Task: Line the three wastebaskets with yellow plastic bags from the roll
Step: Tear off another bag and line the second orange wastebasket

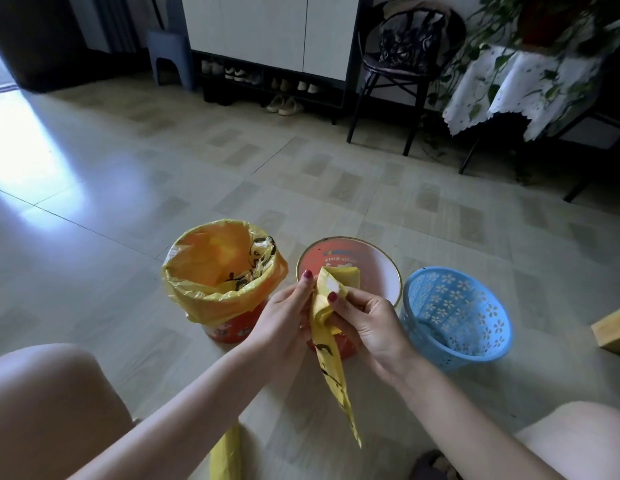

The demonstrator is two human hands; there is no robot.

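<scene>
Three wastebaskets stand in a row on the floor. The left red basket (228,332) wears a yellow bag (211,268) folded over its rim. The middle red basket (377,268) has a bare white inside. On the right is a bare blue lattice basket (454,313). Over the middle basket, my left hand (284,320) and my right hand (367,323) pinch the top of a folded yellow bag (331,368), whose tail hangs down toward me. Another yellow strip (227,455) lies on the floor under my left forearm.
My knees frame the bottom corners. A wooden block (613,332) lies at the right edge. Farther back stand a shoe cabinet (270,32), a dark chair (405,64), a cloth-covered plant table (516,88) and a grey stool (170,57). Tiled floor lies between.
</scene>
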